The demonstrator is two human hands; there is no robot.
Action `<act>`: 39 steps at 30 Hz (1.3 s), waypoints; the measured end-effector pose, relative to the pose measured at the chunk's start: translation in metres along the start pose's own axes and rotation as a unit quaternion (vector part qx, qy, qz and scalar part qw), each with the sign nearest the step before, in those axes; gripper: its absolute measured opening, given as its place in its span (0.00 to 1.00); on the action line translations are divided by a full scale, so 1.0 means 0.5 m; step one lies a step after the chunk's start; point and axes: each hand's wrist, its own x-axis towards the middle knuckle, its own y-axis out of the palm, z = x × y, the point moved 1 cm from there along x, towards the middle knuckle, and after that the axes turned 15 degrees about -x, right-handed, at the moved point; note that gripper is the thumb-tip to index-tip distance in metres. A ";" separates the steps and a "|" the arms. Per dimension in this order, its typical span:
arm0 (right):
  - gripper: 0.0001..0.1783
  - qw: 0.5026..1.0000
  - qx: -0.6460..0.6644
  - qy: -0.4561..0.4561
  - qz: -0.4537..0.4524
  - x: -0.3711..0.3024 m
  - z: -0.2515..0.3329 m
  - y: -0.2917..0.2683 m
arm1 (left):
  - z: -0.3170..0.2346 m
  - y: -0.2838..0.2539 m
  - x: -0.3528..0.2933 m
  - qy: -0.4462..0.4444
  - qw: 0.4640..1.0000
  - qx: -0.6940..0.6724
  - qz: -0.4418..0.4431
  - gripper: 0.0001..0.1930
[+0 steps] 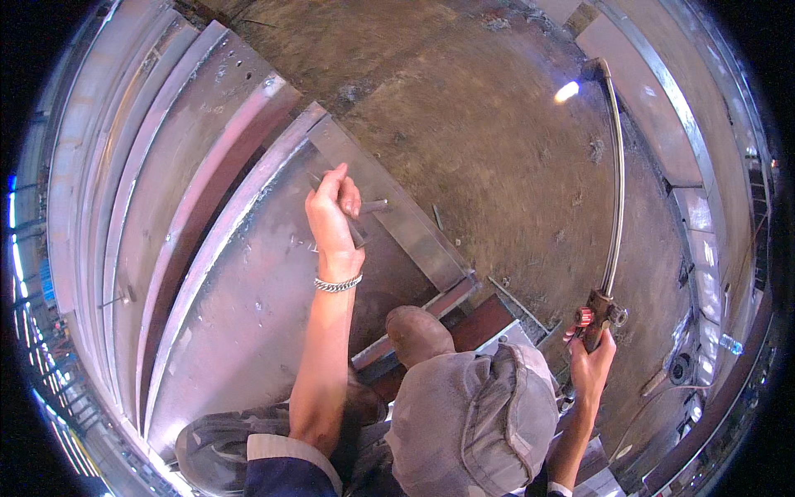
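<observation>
My right hand (590, 364) is wrapped round the handle of a cutting torch (614, 190) with a long, slightly bowed metal tube. At its bent tip, far ahead on the right, a bright flame (567, 92) burns. A red knob (585, 316) sits on the valve body just above my fingers. Over a steel plate (248, 282) I hold up my left hand (334, 214), fingers curled closed around a dark metal piece (358, 234). A short rod (374, 205) sticks out to its right; the exact kind of tool is unclear.
Long steel beams (195, 190) lie stacked at the left. Beyond the plate's edge spreads a brown, dirty floor (472, 116) with scraps. More steel pieces (646, 99) line the right side. A dark round tool (681, 367) with a cord lies at lower right, near a plastic bottle (730, 344).
</observation>
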 end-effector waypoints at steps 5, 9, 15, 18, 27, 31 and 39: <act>0.09 1.000 0.004 -0.005 0.009 -0.001 0.001 -0.003 | -0.002 0.006 0.010 -0.018 1.000 0.010 -0.005 0.17; 0.11 1.000 -0.004 0.006 0.012 -0.002 -0.001 -0.002 | -0.002 -0.001 0.015 -0.020 1.000 0.016 -0.009 0.18; 0.13 0.999 0.016 0.021 0.019 -0.003 -0.001 -0.001 | 0.000 -0.002 0.014 -0.011 1.000 0.023 -0.002 0.18; 0.12 0.999 -0.013 -0.001 0.030 -0.001 -0.005 -0.001 | -0.001 -0.001 0.015 -0.018 0.999 0.028 0.000 0.17; 0.11 1.000 -0.010 -0.011 0.009 -0.005 -0.015 0.004 | 0.001 0.002 0.017 -0.015 1.000 0.001 -0.005 0.16; 0.10 1.000 -0.020 0.006 0.010 -0.013 -0.016 0.000 | 0.003 0.001 0.024 -0.014 1.000 0.006 -0.005 0.17; 0.09 1.000 0.005 0.005 -0.014 -0.023 -0.025 0.002 | 0.002 0.001 0.024 -0.017 1.000 0.009 -0.006 0.17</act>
